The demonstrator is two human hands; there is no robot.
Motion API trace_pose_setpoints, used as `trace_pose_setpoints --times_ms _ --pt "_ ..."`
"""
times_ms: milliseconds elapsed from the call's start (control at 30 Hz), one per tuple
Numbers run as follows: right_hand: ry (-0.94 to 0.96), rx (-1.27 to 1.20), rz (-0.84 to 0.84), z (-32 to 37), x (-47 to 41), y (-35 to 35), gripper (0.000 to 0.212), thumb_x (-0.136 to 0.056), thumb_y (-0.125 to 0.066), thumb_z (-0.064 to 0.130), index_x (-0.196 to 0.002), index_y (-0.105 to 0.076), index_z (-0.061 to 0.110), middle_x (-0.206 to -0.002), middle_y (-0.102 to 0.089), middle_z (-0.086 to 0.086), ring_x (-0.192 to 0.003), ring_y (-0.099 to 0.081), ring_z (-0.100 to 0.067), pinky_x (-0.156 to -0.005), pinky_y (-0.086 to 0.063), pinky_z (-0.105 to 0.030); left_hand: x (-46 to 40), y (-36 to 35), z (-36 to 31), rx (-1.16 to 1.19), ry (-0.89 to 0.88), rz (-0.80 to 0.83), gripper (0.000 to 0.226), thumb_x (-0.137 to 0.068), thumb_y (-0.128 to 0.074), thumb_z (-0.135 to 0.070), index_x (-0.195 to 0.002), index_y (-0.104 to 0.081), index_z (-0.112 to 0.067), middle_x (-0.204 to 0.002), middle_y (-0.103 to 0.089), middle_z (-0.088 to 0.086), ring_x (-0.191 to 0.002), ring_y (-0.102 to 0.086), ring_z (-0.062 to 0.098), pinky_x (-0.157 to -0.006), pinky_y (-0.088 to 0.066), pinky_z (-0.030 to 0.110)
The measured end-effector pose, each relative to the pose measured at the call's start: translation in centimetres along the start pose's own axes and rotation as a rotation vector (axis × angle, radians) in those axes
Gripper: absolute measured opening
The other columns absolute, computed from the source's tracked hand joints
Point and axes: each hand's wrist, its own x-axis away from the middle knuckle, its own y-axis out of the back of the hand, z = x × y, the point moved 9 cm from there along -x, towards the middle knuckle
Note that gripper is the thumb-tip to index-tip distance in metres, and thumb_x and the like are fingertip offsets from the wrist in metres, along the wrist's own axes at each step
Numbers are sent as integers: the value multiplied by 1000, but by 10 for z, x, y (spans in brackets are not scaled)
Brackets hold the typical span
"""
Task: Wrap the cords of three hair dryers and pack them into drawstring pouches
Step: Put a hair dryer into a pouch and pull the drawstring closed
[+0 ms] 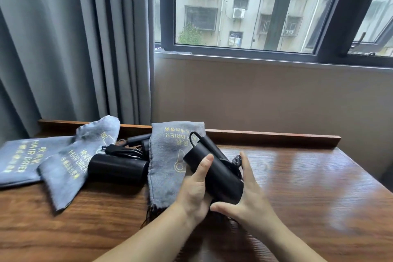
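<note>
The person holds one black hair dryer (212, 173) over the wooden bench (308, 187), close to the front middle of it. The left hand (196, 189) grips the barrel from the left side, with the thumb laid along the top. The right hand (247, 195) lies against the right side with straight, spread fingers; it supports the body and does not close around it. The cord (194, 138) makes a small loop above the far end of the dryer, and the plug (237, 159) shows just behind the right fingers.

The dryer looks rigid and smooth, probably matte plastic, so it may slip a little in a loose grip. It is likely of moderate weight, easy for one hand. The barrel is the good place to hold it, as the left hand does. The cord is thin and springy; it probably wants to uncoil, so the wraps should be pinned with a thumb.

Under the dryer lies a grey pouch (168, 155), soft and limp; its mouth must be held open by the edge. Two more pouches (63, 161) lie to the left, overlapping. A second dryer (117, 169) lies between the pouches, with a bundle of cords (125, 151) behind it. A third dryer cannot be seen clearly.
</note>
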Motion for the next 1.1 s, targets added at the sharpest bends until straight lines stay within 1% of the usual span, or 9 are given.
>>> trace_pose_setpoints --times_ms 100,300,433,500,567,767,900,1000,1100 --pt "58 82 -83 5 3 4 129 -49 -84 55 -145 3 58 -144 -32 32 -129 -36 16 -100 -27 0 2 4 3 4 -13 -34 57 -82 -69 -30 -134 -54 -15 -122 -68 19 -112 -66 35 -89 -58 44" --pt "156 110 -168 20 8 21 78 -60 -79 37 -129 -47 52 -120 -55 14 -107 -58 0 -87 -45 -12 -2 9 -1 -380 49 125 60 -77 -80 -40 -127 -55 -19 -123 -69 7 -113 -67 22 -93 -56 45" --pt "117 187 -195 17 14 46 66 -68 -87 15 -118 -54 42 -109 -57 7 -100 -56 1 -78 -39 -3 -3 36 -48 -1478 -229 218 55 -77 -78 -51 -124 -60 -27 -116 -66 -2 -108 -60 11 -95 -46 22" --pt "78 176 -185 12 19 57 65 -67 -87 24 -120 -54 41 -111 -57 13 -100 -57 2 -77 -40 -3 3 54 -61 -2066 -358 294 54 -77 -70 -64 -119 -63 -31 -113 -60 -9 -108 -49 11 -96 -41 27" --pt "45 132 -159 10 23 65 65 -64 -83 31 -120 -54 46 -107 -60 20 -97 -61 0 -77 -42 -4 8 73 -65 -2284 -286 346 49 -77 -67 -65 -112 -65 -32 -110 -57 -8 -107 -45 14 -96 -40 32" --pt "58 23 2 23 34 56 73 -59 -81 33 -126 -55 45 -108 -66 13 -92 -67 -11 -79 -55 -25 6 79 -88 -1965 -202 210 21 -88 -72 -37 -99 -78 -21 -94 -69 -5 -89 -63 10 -79 -44 20" --pt "116 -29 193 40 47 39 75 -62 -84 19 -126 -55 43 -116 -66 10 -97 -67 -13 -82 -52 -20 -1 80 -95 -1745 -139 122 13 -87 -73 -32 -86 -80 -21 -80 -74 -13 -79 -67 2 -76 -50 20" --pt "154 44 317 48 56 30 78 -68 -84 7 -130 -52 43 -126 -59 11 -109 -64 -10 -91 -49 -20 -4 72 -105 -1673 -247 73 20 -89 -69 -35 -85 -78 -18 -77 -75 -5 -74 -66 8 -78 -53 33" --pt "203 138 344 57 61 27 73 -68 -83 14 -125 -53 48 -129 -54 16 -116 -59 -4 -93 -45 -13 1 56 -116 -1608 -373 27 12 -91 -70 -25 -85 -79 -21 -77 -75 -9 -77 -67 6 -77 -50 24"
